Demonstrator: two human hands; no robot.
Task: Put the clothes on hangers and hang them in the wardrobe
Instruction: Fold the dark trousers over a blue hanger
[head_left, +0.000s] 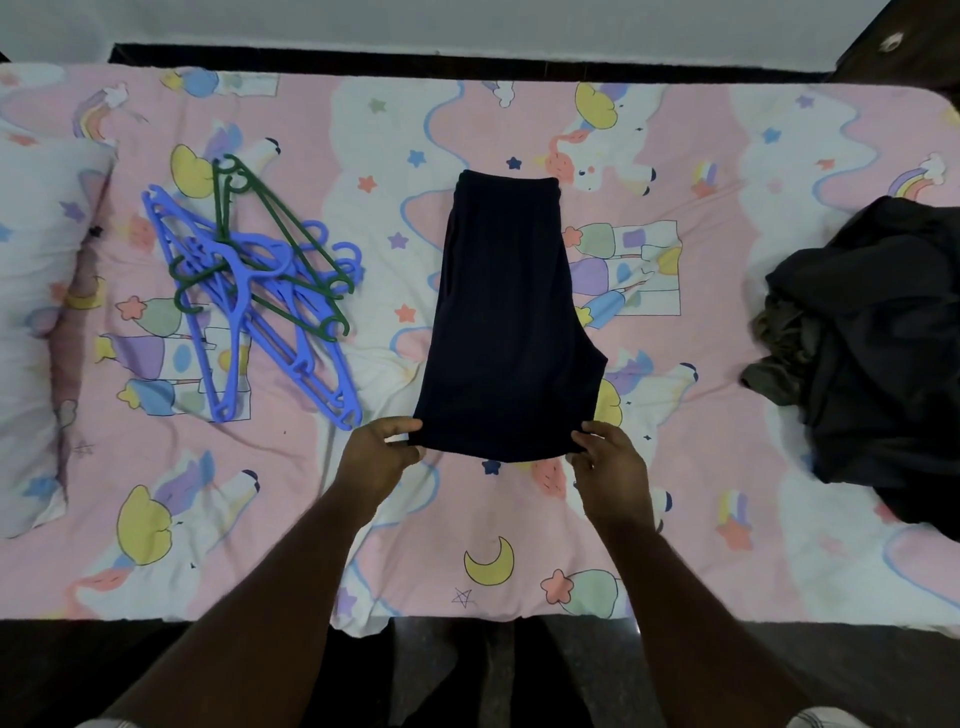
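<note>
A pair of dark navy shorts (506, 317), folded in half lengthwise, lies flat on the bed with its waistband at the far end. My left hand (382, 452) pinches the near left corner of the hem. My right hand (610, 460) pinches the near right corner. A tangled heap of blue and green plastic hangers (249, 291) lies on the sheet to the left of the shorts. A pile of dark clothes (878, 353) sits at the right end of the bed.
The bed (701, 545) is covered by a pink cartoon-print sheet. A pillow (36, 322) in matching fabric lies at the far left. Dark floor runs along the near edge. A dark bed frame and pale wall lie beyond the far edge.
</note>
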